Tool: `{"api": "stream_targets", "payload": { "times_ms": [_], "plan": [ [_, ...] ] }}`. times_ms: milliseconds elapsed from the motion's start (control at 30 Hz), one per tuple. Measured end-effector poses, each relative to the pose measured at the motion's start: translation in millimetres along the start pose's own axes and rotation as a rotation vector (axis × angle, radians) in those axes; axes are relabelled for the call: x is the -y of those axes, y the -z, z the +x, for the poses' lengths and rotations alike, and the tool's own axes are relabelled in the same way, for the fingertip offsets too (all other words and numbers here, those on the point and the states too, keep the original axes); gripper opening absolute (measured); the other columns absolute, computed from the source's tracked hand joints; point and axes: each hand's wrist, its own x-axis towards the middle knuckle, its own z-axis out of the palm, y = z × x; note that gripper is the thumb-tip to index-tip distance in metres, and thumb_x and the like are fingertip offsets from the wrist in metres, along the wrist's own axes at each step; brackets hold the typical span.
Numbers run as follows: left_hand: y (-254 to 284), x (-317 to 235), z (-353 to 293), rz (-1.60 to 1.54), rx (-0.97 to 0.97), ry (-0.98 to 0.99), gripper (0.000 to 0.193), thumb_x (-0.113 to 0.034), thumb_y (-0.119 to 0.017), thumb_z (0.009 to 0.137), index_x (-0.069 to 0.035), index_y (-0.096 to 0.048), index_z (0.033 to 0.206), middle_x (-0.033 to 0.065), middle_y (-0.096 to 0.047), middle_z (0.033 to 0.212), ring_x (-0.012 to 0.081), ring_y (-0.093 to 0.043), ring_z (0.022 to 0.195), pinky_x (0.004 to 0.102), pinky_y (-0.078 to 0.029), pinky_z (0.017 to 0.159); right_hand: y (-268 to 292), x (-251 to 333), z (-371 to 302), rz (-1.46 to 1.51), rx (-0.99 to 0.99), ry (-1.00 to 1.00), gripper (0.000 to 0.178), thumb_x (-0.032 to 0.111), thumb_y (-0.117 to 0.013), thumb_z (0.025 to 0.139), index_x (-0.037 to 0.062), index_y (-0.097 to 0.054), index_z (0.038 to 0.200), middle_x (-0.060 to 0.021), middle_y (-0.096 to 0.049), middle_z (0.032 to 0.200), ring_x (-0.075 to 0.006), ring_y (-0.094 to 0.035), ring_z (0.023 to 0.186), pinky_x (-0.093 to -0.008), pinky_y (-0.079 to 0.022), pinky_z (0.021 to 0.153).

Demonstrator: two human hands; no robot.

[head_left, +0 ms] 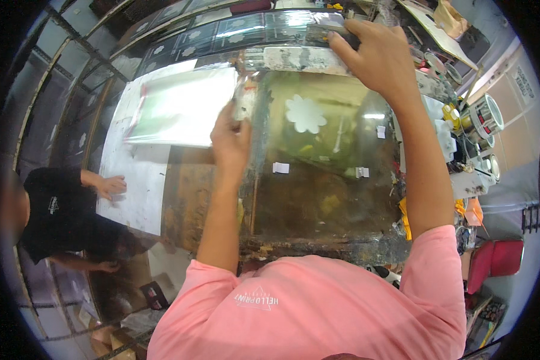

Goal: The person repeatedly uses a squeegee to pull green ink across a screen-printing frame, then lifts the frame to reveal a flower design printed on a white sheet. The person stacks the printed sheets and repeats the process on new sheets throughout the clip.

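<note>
My left hand is closed on the near right corner of a shiny see-through plastic sheet. White and pale green show on the sheet, which lies over a white board. My right hand reaches to the far side, its fingers closed round a grey, flat-edged piece; my hand partly hides it, and I cannot make out its kind. Between my arms lies a glossy green-brown panel bearing a pale flower shape. Several small white paper pieces sit on the panel.
A co-worker in a black shirt stands at the left, one hand on the white board. Dark sheets with pale flowers line the far side. Cans and yellow cloth crowd the right edge; a red chair stands beyond.
</note>
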Motion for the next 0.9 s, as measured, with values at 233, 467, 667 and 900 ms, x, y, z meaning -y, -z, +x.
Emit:
{"api": "stream_targets", "payload": {
  "times_ms": [233, 467, 667, 900],
  "plan": [
    [172.3, 91.3, 39.6, 0.240, -0.215, 0.028, 0.058, -0.002, -0.073, 0.087, -0.003, -0.064, 0.144, 0.0157, -0.077, 0.104, 0.0158, -0.068, 0.073, 0.0310, -0.055, 0.072, -1.5, 4.0, -0.2, -0.024, -0.072, 0.007, 0.047, 0.047, -0.065, 0.098, 0.0035, -0.077, 0.113, -0.0182, -0.077, 0.105, -0.0377, -0.070, 0.094, -0.0437, -0.046, 0.090],
    [280.7, 155.7, 60.3, 0.500, -0.441, 0.095, 0.062, -0.010, -0.078, 0.088, 0.003, -0.061, 0.146, 0.0247, -0.071, 0.128, 0.0261, -0.074, 0.096, 0.0324, -0.059, 0.083, -2.4, 3.1, -0.5, 0.031, -0.055, -0.020, 0.051, 0.049, -0.062, 0.097, 0.0027, -0.077, 0.111, -0.0201, -0.076, 0.103, -0.0397, -0.070, 0.095, -0.0452, -0.046, 0.089],
    [182.1, 119.3, 38.6, 0.883, -0.449, -0.192, 0.057, -0.029, -0.077, 0.096, -0.012, -0.062, 0.149, 0.0236, -0.054, 0.156, 0.0393, -0.040, 0.153, 0.0648, -0.018, 0.127, -1.4, 4.4, -1.5, 0.044, -0.062, 0.002, 0.050, 0.049, -0.061, 0.097, 0.0023, -0.075, 0.105, -0.0221, -0.075, 0.099, -0.0410, -0.070, 0.094, -0.0476, -0.046, 0.087],
    [72.7, 93.5, 51.7, 1.145, 0.209, -0.280, 0.064, -0.048, -0.040, 0.112, -0.007, -0.046, 0.161, 0.0131, -0.045, 0.168, 0.0342, -0.032, 0.160, 0.0699, 0.001, 0.128, -0.6, 2.4, 2.4, 0.031, -0.051, 0.017, 0.050, 0.050, -0.061, 0.098, 0.0028, -0.075, 0.107, -0.0219, -0.075, 0.099, -0.0418, -0.070, 0.094, -0.0501, -0.046, 0.089]
  ]
}}
